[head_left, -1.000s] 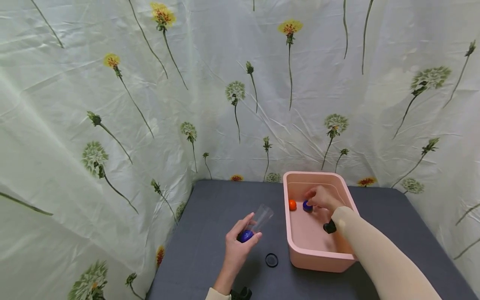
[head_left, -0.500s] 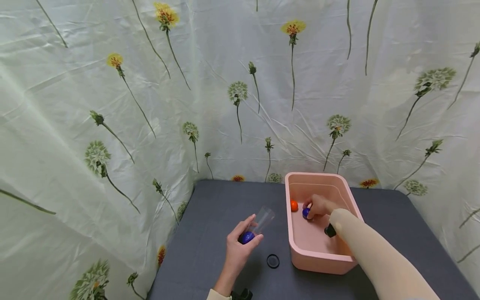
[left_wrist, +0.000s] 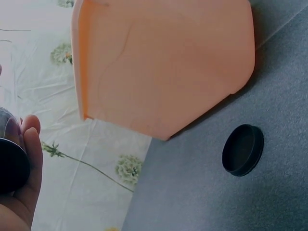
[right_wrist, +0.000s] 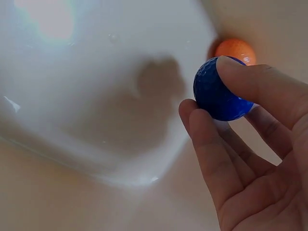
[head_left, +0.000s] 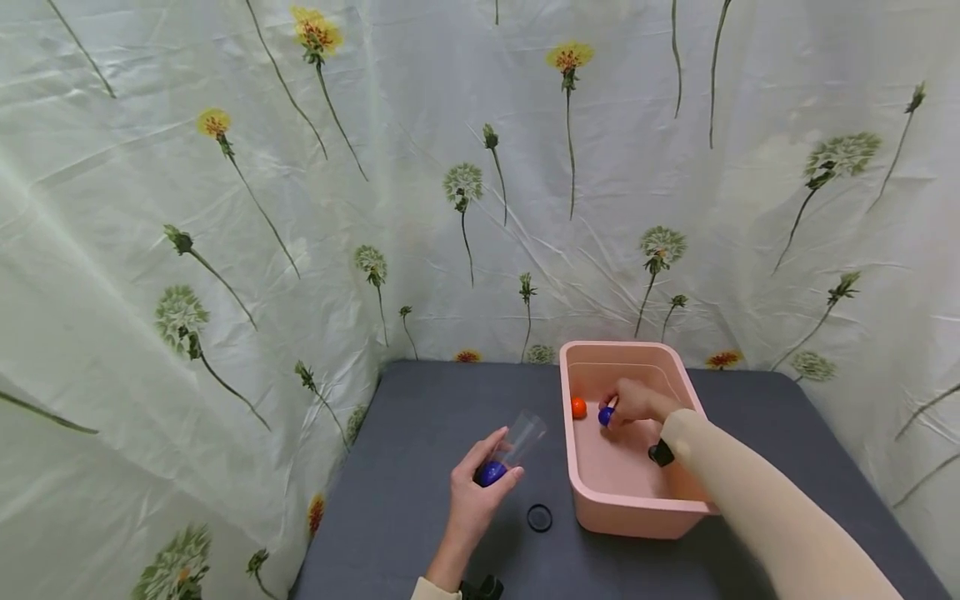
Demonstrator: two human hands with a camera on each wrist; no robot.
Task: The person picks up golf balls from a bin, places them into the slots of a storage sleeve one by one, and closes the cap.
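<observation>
My left hand point(head_left: 474, 492) grips a clear plastic tube point(head_left: 527, 433), tilted, with a blue ball point(head_left: 492, 474) near its lower end. In the left wrist view, the tube's end by the palm is black point(left_wrist: 10, 166). Inside the pink bin point(head_left: 637, 502), my right hand point(head_left: 633, 402) pinches a blue golf ball point(right_wrist: 219, 94) between thumb and fingertips. An orange golf ball point(head_left: 578, 407) lies against the bin's left wall; in the right wrist view it is partly hidden behind the blue one.
A round black cap point(head_left: 539, 517) lies on the dark grey table point(head_left: 442, 400), between the left hand and the bin. A white curtain point(head_left: 420, 208) with a dandelion print hangs behind the table and along its left side.
My right fingers have shifted round the blue golf ball in the bin and now pinch it more plainly. The left hand holds its tube almost still. The head view has shifted slightly.
</observation>
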